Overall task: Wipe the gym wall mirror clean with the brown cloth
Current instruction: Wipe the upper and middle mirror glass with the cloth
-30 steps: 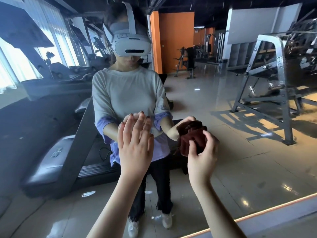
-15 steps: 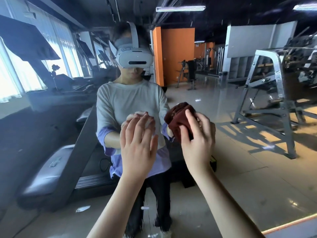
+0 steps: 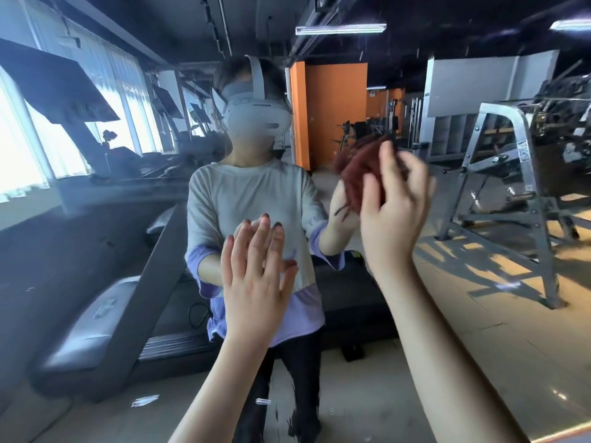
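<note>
Right hand (image 3: 395,215): your fingers (image 3: 387,164) and thumb are curled round the bunched brown cloth (image 3: 359,169), motion-blurred. The wad sits just ahead of the fingertips and seems pressed to the gym wall mirror (image 3: 479,314), probably so your palm can drive it across the glass.

Left hand (image 3: 256,282): fingers (image 3: 267,238) straight, slightly fanned, tips on the glass, below and beside the cloth. Likely a brace.

Beyond the fingers, reflected: your reflection (image 3: 249,199), a treadmill (image 3: 105,308), a steel rack (image 3: 511,174).

Judgement: wiping stroke in hand.
</note>
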A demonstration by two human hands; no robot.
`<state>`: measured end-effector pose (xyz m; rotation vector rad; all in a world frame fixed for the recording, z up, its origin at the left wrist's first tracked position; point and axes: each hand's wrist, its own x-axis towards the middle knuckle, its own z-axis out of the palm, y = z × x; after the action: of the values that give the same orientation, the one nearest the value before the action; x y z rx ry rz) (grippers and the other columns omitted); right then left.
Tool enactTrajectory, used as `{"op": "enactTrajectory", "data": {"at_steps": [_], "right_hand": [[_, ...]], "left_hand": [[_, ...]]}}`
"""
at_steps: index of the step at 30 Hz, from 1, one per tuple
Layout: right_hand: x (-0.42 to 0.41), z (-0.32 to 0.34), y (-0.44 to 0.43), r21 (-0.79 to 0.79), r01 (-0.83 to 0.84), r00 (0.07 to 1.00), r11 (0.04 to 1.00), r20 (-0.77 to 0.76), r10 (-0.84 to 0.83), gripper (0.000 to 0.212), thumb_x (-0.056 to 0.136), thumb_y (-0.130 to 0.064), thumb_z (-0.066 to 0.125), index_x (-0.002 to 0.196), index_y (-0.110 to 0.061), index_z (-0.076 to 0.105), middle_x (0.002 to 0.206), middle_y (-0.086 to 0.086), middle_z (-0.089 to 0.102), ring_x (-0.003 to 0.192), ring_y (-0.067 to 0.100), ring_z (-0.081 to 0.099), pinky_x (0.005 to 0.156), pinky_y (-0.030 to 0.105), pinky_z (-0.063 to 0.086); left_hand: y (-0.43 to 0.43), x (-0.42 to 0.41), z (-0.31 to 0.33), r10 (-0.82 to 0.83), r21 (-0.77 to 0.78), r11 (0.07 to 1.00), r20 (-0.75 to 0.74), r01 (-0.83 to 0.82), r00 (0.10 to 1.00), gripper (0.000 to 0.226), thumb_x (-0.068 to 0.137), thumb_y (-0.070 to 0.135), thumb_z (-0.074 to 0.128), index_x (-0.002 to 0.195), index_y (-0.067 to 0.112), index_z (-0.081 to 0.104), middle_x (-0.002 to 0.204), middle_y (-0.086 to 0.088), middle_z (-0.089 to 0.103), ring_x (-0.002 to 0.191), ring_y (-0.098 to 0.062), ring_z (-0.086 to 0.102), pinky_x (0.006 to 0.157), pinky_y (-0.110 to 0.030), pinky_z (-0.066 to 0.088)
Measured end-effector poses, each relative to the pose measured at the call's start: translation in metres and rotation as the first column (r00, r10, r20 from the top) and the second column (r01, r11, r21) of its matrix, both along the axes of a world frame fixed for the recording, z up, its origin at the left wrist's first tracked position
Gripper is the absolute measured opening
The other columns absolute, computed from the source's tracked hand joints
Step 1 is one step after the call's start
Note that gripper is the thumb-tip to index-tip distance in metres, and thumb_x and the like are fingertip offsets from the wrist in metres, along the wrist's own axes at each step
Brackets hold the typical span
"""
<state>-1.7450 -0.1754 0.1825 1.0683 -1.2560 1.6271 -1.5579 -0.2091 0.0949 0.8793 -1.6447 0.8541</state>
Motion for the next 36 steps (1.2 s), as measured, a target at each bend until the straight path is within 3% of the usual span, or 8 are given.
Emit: {"op": "enactTrajectory", "data": {"at_steps": [3,7,12,18,24,29,33,36], "right_hand": [[0.006,-0.006,0.001,-0.008,0.006,0.995,1.0,0.103,-0.005,0.039,0.093,-0.015,0.06,0.131,-0.006,0.062,0.119,0.019,0.061,0.102,0.032,0.049,0.089,0.038,0.041],[0.012,-0.031,0.011,0.147,-0.017,0.965,0.989,-0.255,0.054,0.036,0.095,-0.018,0.056,0.129,-0.008,0.064,0.122,0.017,0.063,0.1,0.03,0.049,0.083,0.041,0.044],[-0.018,-0.024,0.01,0.064,-0.069,0.98,0.996,0.189,0.056,0.039,0.089,-0.018,0.063,0.128,-0.011,0.063,0.116,0.019,0.058,0.102,0.029,0.046,0.083,0.041,0.042],[-0.006,-0.06,0.018,0.22,-0.107,0.979,0.97,-0.147,0.141,0.034,0.086,-0.02,0.065,0.119,-0.01,0.067,0.11,0.016,0.061,0.096,0.032,0.054,0.074,0.041,0.05],[-0.025,-0.06,0.025,0.13,-0.154,0.975,0.979,0.182,0.129,0.037,0.082,-0.018,0.064,0.118,-0.007,0.063,0.113,0.018,0.06,0.099,0.03,0.05,0.077,0.035,0.04],[-0.017,-0.09,0.03,0.256,-0.143,0.982,0.956,-0.083,0.169,0.038,0.081,-0.019,0.064,0.118,-0.017,0.057,0.11,0.013,0.063,0.096,0.028,0.058,0.073,0.036,0.05],[-0.035,-0.088,0.033,0.143,-0.192,0.956,0.971,0.252,0.152,0.039,0.082,-0.018,0.068,0.12,-0.008,0.061,0.11,0.015,0.062,0.099,0.032,0.061,0.08,0.038,0.048],[-0.012,-0.102,0.034,0.17,-0.203,0.948,0.964,0.283,0.149,0.041,0.084,-0.021,0.063,0.123,-0.008,0.057,0.113,0.018,0.06,0.103,0.035,0.058,0.086,0.037,0.044]], "left_hand": [[0.001,-0.002,-0.001,0.007,0.01,1.0,-0.004,-0.007,1.0,0.057,0.091,0.035,0.069,0.138,0.005,0.056,0.146,-0.018,0.051,0.137,-0.039,0.04,0.112,-0.055,0.034],[0.003,-0.007,-0.004,0.045,0.017,0.999,0.003,-0.045,0.999,0.061,0.094,0.04,0.06,0.142,0.005,0.049,0.148,-0.019,0.048,0.139,-0.04,0.037,0.115,-0.054,0.027],[0.006,-0.009,-0.005,0.081,0.042,0.996,-0.016,-0.081,0.997,0.059,0.093,0.037,0.062,0.14,0.001,0.055,0.15,-0.019,0.046,0.139,-0.042,0.039,0.115,-0.056,0.03],[0.008,-0.013,-0.005,0.074,0.051,0.996,-0.052,-0.071,0.996,0.061,0.093,0.04,0.061,0.141,0.002,0.052,0.151,-0.018,0.046,0.142,-0.038,0.032,0.117,-0.054,0.025],[0.009,-0.022,-0.006,0.093,0.034,0.995,-0.092,-0.09,0.991,0.066,0.09,0.045,0.062,0.14,0.003,0.049,0.151,-0.017,0.041,0.142,-0.037,0.03,0.116,-0.053,0.023],[0.01,-0.023,-0.007,0.091,0.046,0.995,-0.094,-0.087,0.991,0.07,0.087,0.04,0.069,0.141,0.003,0.046,0.152,-0.016,0.037,0.143,-0.037,0.029,0.116,-0.053,0.023],[0.008,-0.023,-0.008,0.113,0.029,0.993,-0.098,-0.11,0.989,0.066,0.092,0.045,0.06,0.141,0.003,0.047,0.151,-0.019,0.043,0.142,-0.036,0.031,0.116,-0.053,0.024],[0.007,-0.023,-0.009,0.131,0.02,0.991,-0.087,-0.13,0.987,0.064,0.096,0.047,0.057,0.141,0.002,0.049,0.15,-0.02,0.046,0.142,-0.037,0.033,0.116,-0.053,0.024]]}}
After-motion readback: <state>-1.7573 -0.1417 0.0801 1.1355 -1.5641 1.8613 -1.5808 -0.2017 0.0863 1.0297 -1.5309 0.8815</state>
